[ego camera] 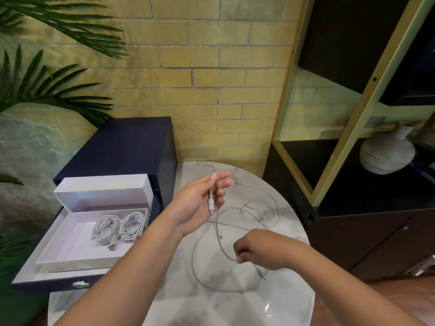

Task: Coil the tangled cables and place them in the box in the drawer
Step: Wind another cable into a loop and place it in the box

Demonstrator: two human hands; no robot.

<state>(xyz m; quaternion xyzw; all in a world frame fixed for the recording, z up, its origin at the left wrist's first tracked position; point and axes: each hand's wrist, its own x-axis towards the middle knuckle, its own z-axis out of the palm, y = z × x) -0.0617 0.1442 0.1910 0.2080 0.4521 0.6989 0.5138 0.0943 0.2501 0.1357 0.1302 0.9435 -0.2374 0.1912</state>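
Note:
Loose white cables (254, 215) lie tangled on the round marble table (235, 307). My left hand (202, 203) is raised palm up above the table and pinches one cable near its white plug (211, 205) between thumb and fingers. My right hand (261, 249) hovers low over the table, fingers curled, pinching the same cable further along its loop. To the left, a white box (70, 245) with its lid hinged up sits in the open dark drawer (49, 276). Two coiled white cables (118, 228) lie inside it.
The dark blue drawer cabinet (122, 147) stands against a yellow brick wall. A black and gold shelf unit (353, 128) holding a ribbed vase (387, 151) stands to the right. Palm fronds (42, 90) hang over the left side.

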